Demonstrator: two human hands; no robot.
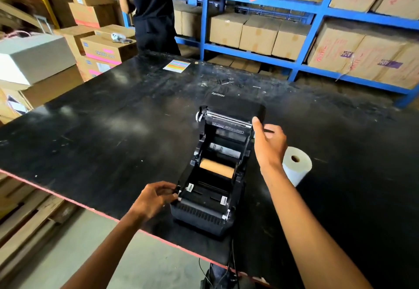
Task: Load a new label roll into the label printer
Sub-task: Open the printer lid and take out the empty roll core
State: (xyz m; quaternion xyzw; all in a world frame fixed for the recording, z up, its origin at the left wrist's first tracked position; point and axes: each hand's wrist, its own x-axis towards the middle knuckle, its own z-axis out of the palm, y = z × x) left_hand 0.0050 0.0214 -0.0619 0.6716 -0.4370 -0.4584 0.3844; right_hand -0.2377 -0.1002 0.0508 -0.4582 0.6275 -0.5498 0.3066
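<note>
A black label printer [204,211] stands near the front edge of the black table, its lid [233,105] swung open and back. Inside lies a bare brown cardboard core [216,168] between the roll holders. My right hand [268,142] holds the right edge of the open lid, thumb on its inner face. My left hand [154,199] pinches the printer's front left corner. A fresh white label roll [295,167] stands on end on the table, just right of my right wrist.
A colourful sticker sheet [176,65] lies at the table's [102,134] far edge. A person in dark clothes [152,9] stands behind it. Cardboard boxes [260,33] fill blue shelving at the back and stacks on the left. Cables [226,270] hang below the front edge.
</note>
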